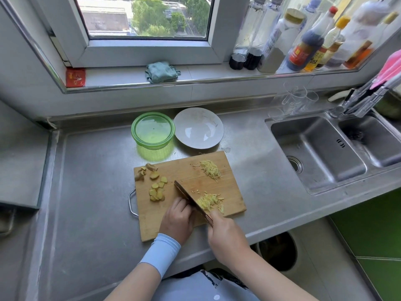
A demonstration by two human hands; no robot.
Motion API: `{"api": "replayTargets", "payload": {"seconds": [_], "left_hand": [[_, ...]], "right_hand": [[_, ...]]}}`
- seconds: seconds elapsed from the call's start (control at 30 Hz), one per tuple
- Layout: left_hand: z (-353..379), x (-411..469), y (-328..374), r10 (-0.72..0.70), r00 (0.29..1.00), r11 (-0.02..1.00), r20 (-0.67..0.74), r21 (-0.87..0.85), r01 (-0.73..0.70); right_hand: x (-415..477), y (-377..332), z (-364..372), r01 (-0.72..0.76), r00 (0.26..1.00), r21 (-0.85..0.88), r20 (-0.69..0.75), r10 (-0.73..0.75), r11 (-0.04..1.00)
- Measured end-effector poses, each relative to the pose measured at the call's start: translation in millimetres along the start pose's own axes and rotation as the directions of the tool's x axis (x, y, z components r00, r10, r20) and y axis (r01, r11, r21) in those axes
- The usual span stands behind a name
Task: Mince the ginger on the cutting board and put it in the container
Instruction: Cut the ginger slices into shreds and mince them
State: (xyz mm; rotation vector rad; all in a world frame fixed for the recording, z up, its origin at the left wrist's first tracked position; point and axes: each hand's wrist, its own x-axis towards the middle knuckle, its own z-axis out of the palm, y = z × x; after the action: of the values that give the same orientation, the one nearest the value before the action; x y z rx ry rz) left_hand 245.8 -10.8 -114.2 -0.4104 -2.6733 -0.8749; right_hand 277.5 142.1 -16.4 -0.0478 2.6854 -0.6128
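A wooden cutting board (186,177) lies on the steel counter. Ginger slices (157,187) and peel scraps sit on its left side. One pile of ginger shreds (210,168) lies at the far right, another pile of ginger shreds (211,200) near the front right. My right hand (225,235) grips the handle of a cleaver (191,197), whose blade stands edge-down beside the near pile. My left hand (179,218) rests on the board against the blade's left side, fingers curled; what they hold is hidden. A green container (153,131) with its lid on stands behind the board.
A white bowl (198,128) stands right of the green container. A double steel sink (321,148) with a tap lies to the right. Bottles line the windowsill, with a folded cloth (161,71) on it. A dark bin (277,250) stands on the floor below the counter edge.
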Motion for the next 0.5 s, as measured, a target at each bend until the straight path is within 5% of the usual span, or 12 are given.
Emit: {"api": "replayTargets", "payload": {"seconds": [0.5], "left_hand": [[-2.1, -2.8, -0.5, 0.008, 1.0, 0.999, -0.025, 0.032, -0.007]], "right_hand": [[-3.8, 0.8, 0.6, -0.011, 1.0, -0.024, 0.018, 0.012, 1.0]]}}
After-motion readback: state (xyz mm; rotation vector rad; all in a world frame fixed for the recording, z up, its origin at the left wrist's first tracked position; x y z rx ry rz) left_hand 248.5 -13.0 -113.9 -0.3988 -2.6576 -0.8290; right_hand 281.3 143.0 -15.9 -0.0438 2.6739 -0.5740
